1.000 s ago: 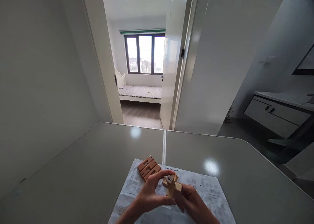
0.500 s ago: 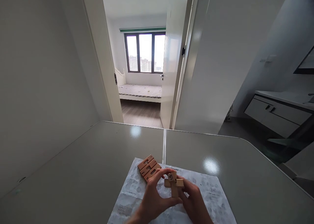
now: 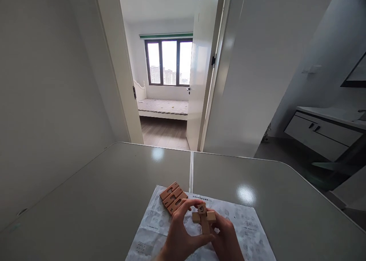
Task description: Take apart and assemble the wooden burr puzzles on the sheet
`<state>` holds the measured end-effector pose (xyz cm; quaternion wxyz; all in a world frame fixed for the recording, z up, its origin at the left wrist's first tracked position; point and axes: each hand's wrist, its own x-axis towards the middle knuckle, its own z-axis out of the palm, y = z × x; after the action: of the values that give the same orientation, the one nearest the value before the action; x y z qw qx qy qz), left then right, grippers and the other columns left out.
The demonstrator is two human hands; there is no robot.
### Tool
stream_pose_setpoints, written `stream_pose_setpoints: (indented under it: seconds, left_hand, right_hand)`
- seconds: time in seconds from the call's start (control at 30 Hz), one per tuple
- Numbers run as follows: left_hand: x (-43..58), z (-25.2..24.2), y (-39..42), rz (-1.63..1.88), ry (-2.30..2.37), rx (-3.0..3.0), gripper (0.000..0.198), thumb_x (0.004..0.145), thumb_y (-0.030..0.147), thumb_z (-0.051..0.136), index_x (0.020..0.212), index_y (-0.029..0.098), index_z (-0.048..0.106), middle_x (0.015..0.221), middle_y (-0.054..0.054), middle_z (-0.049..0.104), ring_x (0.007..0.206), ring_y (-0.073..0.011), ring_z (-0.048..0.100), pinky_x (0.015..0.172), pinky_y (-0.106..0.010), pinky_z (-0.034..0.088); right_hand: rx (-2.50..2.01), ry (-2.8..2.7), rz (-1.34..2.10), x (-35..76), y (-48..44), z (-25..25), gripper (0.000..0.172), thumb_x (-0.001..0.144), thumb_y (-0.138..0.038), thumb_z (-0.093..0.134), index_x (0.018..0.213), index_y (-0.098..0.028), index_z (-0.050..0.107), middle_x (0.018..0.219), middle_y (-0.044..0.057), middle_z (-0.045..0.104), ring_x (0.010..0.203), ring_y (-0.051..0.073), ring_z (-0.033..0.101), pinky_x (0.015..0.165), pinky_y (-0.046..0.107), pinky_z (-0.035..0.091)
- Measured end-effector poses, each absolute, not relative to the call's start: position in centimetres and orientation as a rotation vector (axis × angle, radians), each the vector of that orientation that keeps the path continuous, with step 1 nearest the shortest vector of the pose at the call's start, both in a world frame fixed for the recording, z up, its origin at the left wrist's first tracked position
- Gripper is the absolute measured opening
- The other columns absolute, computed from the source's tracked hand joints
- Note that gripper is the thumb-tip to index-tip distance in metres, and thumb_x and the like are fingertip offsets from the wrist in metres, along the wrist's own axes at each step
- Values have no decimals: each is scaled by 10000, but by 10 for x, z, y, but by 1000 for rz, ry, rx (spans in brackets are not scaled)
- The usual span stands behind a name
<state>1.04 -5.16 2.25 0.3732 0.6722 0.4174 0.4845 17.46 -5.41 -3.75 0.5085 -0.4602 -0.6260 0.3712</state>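
Both my hands hold a small cross-shaped assembly of light wooden puzzle pieces (image 3: 203, 217) above a printed instruction sheet (image 3: 246, 230). My left hand (image 3: 180, 234) pinches it from the left, thumb under and fingers curled over the top. From the right, my right hand (image 3: 225, 238) grips the same assembly with its fingers closed around the back. The upright piece bears a black handwritten mark at its top. Three darker notched wooden pieces (image 3: 173, 197) lie side by side on the sheet's far left corner, just beyond my left fingers.
The sheet lies on a grey table (image 3: 114, 192) with a centre seam (image 3: 191, 169). Beyond the table an open doorway (image 3: 166, 82) leads to a room with a bed and window. A white door (image 3: 204, 63) stands ajar. A vanity cabinet (image 3: 320, 133) is at right.
The wooden assembly has been turned in my hands from tilted to upright, so it now reads as a plain cross. Both hands slid slightly lower and nearer.
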Motion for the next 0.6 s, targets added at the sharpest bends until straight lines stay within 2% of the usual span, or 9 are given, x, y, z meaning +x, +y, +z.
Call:
stream_pose_setpoints:
  seconds: [0.2,0.33,0.47,0.6]
  left_hand:
    - [11,23,-52,1255,1073,1691,653,577,274,976,1171,276,705,1156,-69,725,1097,-344,665,1012,-432,503]
    - [9,28,-50,1221,998,1786,690,633,219,945,1266,296,681,1227,-79,709,1175,-343,636,1059,-437,492]
    - [7,26,-49,1210,963,1990,622,751,165,826,1328,307,641,1333,-100,626,1260,-321,585,1101,-448,478]
    - [7,19,-50,1220,1106,2060,533,740,294,871,1237,279,677,1233,-107,608,1186,-312,609,1014,-430,545]
  right_hand:
    - [-1164,-1416,866,170,-54,-46,551,893,-703,614,1044,-204,793,883,100,799,678,248,673,584,296,554]
    - [-1166,-1449,782,175,-50,-44,544,870,-708,643,1045,-212,782,861,88,794,666,240,688,566,291,567]
    - [-1160,-1458,591,181,-48,-36,370,901,-593,680,906,-227,735,723,34,736,542,186,639,498,259,546]
    - [-1089,-1575,545,183,-47,-34,170,940,-413,687,925,-245,712,843,29,758,588,164,673,497,226,546]
